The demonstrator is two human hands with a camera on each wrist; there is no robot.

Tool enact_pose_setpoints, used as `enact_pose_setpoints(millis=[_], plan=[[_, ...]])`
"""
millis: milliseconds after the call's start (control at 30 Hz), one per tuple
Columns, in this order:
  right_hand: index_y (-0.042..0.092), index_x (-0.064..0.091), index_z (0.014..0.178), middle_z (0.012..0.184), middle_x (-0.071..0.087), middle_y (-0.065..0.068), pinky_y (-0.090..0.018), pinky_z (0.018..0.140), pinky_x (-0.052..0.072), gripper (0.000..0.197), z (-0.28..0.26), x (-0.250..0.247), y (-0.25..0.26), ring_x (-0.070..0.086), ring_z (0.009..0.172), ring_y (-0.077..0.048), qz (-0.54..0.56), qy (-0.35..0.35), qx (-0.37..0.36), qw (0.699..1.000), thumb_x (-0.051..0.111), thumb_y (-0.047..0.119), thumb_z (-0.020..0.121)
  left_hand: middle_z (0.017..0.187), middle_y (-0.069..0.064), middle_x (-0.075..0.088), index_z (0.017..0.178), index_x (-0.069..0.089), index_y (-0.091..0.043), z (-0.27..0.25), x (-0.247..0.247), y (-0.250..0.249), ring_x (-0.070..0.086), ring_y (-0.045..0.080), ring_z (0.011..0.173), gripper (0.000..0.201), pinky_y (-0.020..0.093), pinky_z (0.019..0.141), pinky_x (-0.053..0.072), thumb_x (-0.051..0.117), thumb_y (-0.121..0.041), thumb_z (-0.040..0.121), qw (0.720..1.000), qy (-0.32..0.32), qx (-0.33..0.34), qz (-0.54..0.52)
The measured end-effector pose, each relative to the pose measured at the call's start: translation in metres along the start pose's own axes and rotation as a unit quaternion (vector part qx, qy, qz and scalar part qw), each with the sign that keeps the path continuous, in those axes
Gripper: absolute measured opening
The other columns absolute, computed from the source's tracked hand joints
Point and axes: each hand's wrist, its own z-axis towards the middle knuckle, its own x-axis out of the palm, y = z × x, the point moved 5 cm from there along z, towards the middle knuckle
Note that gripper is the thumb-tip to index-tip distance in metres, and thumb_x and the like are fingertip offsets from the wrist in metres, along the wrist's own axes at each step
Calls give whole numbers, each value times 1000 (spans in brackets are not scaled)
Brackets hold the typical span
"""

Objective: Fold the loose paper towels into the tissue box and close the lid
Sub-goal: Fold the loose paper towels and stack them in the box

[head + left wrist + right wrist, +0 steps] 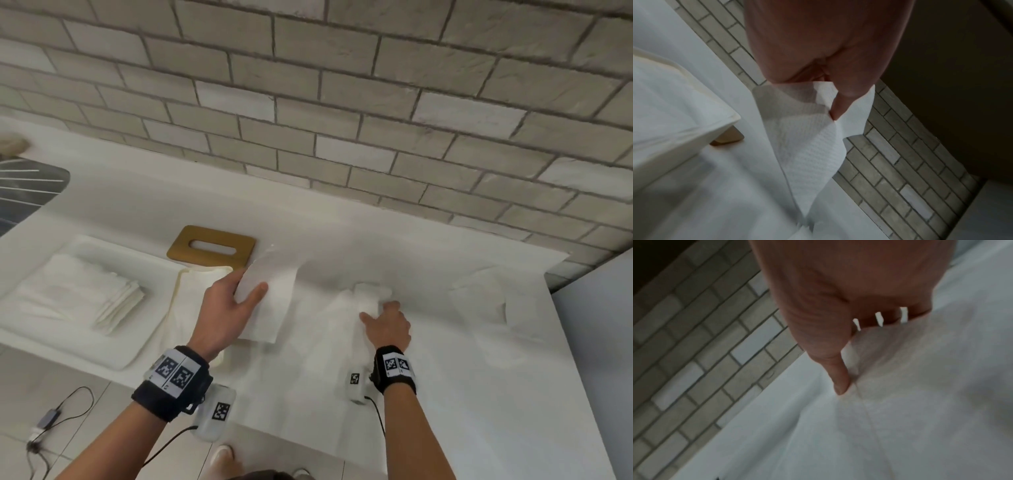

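Note:
My left hand (251, 286) pinches the top edge of a white paper towel (270, 308) and holds it lifted just right of the open cream tissue box (186, 301). In the left wrist view, the thumb and fingers of the left hand (830, 105) clamp the embossed sheet (807, 142) beside the box corner (684, 116). The wooden lid (212, 245) with its slot lies flat behind the box. My right hand (376, 310) grips a second crumpled towel (368, 294) on the counter. Its thumb (839, 379) presses down while the fingers curl over the paper (920, 369).
A white tray (113, 356) at the left holds a stack of folded towels (82, 294). Another loose towel (479, 298) lies on the counter at the right. A brick wall (342, 102) runs behind the white counter (308, 394). A cable and adapter (48, 418) lie on the floor.

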Motion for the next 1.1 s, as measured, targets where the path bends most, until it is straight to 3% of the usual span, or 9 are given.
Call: enact_pose_setpoints(millis=[67,167,367,500,567,633,733,867,1100], plan=[[15,57,129,125,69,-11,-39,83,51,47,2,-5,6,66,116,-36,89,-22,-24,995,80,35,94,107,-15,77,124,71,-28,-1,-5,4,72,2,92,28,43,82,64,70,-43,100,1000,0,-12,-7],[16,63,106,104,72,-6,-35,79,51,19,-5,-19,11,70,103,-35,174,-67,-61,981,76,27,99,114,-17,76,130,68,-27,-2,-11,9,72,-1,96,32,39,86,63,70,-41,101,999,8,-25,-36],[18,55,110,99,67,5,-27,78,45,17,-62,-96,73,70,99,-27,269,-141,-222,927,70,24,105,124,-17,75,138,63,-31,3,-24,18,73,9,110,34,48,96,62,66,-39,104,993,11,-46,-105],[19,61,125,117,78,0,-37,88,61,20,-151,-129,154,76,106,-22,350,70,-336,872,68,18,106,131,-10,74,142,61,-31,2,-25,13,72,14,118,34,47,101,60,60,-26,109,979,61,-44,-187],[15,59,136,124,78,-6,-45,89,65,32,-198,-126,189,77,111,-29,435,187,-338,813,67,9,105,133,-7,74,144,60,-28,-1,-26,8,72,18,121,36,46,101,59,55,-18,110,970,90,-38,-221],[16,55,141,126,78,-11,-54,91,64,39,-224,-108,212,76,112,-36,472,226,-321,789,66,8,105,134,-4,73,143,62,-26,-4,-29,7,71,20,123,35,45,101,58,51,-14,112,962,112,-41,-245],[23,57,138,126,77,-2,-57,94,63,37,-230,-60,224,77,112,-25,460,173,-266,829,71,18,105,133,2,74,139,66,-22,-9,-42,15,70,27,125,34,48,102,56,43,-20,114,948,122,-67,-286],[30,60,132,126,73,17,-46,97,62,32,-233,-5,230,72,112,-2,406,89,-226,881,74,28,102,135,8,73,140,67,-17,-11,-65,34,67,31,128,39,55,112,49,37,-19,115,933,121,-110,-321],[31,57,133,120,72,19,-35,92,61,33,-258,31,255,70,105,4,332,66,-242,909,72,28,104,128,6,76,135,68,-20,-14,-101,59,72,28,121,47,49,102,56,35,-45,113,921,121,-139,-343]])
